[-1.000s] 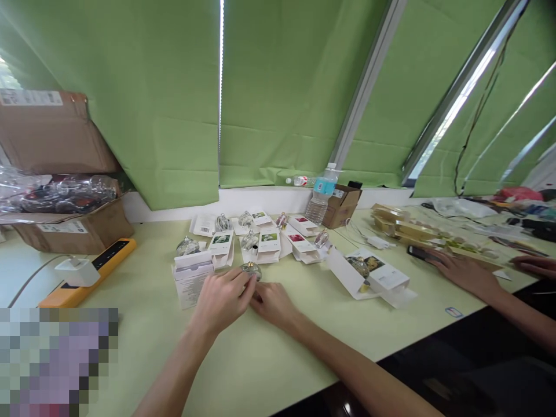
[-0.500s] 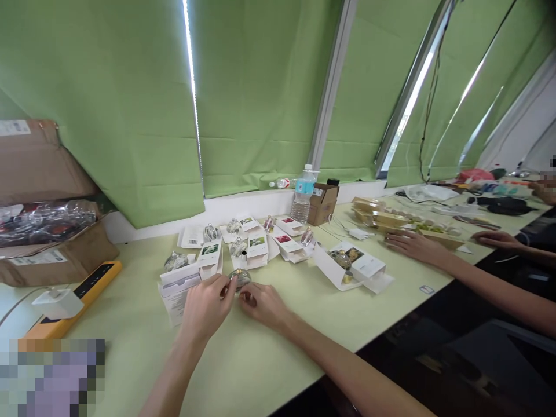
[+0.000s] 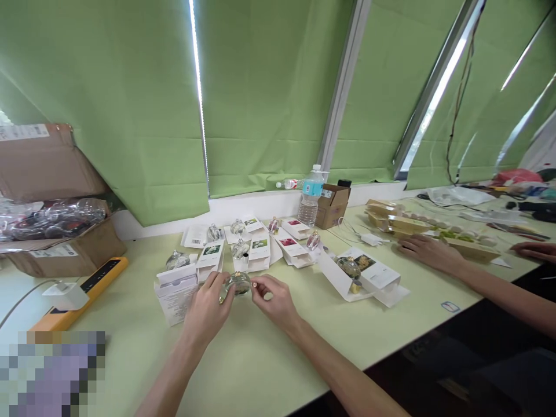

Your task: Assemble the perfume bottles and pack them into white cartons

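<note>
My left hand (image 3: 207, 310) and my right hand (image 3: 274, 301) meet over the pale green table (image 3: 260, 365), both closed round a small round glass bottle (image 3: 237, 284) held just above the tabletop. The left fingers grip its left side and base; the right fingertips pinch its right edge. Just left of my left hand lies an open white carton (image 3: 174, 288). Behind the bottle stand several more small glass bottles (image 3: 240, 249) and white cartons with flower pictures (image 3: 259, 252).
A water bottle (image 3: 310, 198) and a small brown box (image 3: 332, 205) stand by the green blinds. Cardboard boxes (image 3: 65, 250) and a yellow power strip (image 3: 82, 286) are at left. Another person's hands (image 3: 428, 252) rest on the table at right, near flat tan boxes (image 3: 403, 223). An opened carton with a bottle (image 3: 356, 272) lies mid-right.
The glass bottle has been lifted slightly off the table between both my hands. The view has shifted a little; the other person's hand stays on the table.
</note>
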The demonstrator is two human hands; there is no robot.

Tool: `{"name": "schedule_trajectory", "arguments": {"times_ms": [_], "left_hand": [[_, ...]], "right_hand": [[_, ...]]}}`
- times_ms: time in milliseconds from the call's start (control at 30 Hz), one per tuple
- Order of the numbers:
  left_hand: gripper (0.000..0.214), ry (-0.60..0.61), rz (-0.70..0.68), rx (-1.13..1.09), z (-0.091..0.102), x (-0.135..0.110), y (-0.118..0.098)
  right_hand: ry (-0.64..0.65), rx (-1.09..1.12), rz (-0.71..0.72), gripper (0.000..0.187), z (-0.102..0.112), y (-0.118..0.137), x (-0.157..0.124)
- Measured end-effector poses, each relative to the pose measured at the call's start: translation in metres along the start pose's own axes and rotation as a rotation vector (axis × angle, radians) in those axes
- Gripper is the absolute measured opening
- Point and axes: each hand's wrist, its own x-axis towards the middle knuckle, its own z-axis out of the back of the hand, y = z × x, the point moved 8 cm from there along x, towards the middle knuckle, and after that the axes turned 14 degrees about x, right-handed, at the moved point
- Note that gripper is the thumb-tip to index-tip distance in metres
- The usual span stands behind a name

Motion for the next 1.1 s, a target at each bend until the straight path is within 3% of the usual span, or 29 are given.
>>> {"name": "schedule_trajectory", "arguments": {"times_ms": [267,533,767,1100], "left_hand": [[0.035,0.062,0.088,0.001,-0.030,0.003,0.004],[0.033,0.138,0.117,0.018,-0.043,0.009,0.008],[0.027,0.130,0.075,-0.008,-0.036,0.008,0.003],[0.027,0.210,-0.002,0.005,-0.027,0.001,-0.005]], "right_hand": [[-0.017,0.190,-0.165,0.022,0.005,-0.002,0.004],[-0.050,0.461,-0.317,0.027,0.002,-0.010,0.002],[-0.068,0.668,-0.433,0.027,-0.001,-0.012,0.003],[-0.081,0.743,-0.491,0.028,-0.001,-0.013,0.002]]}}
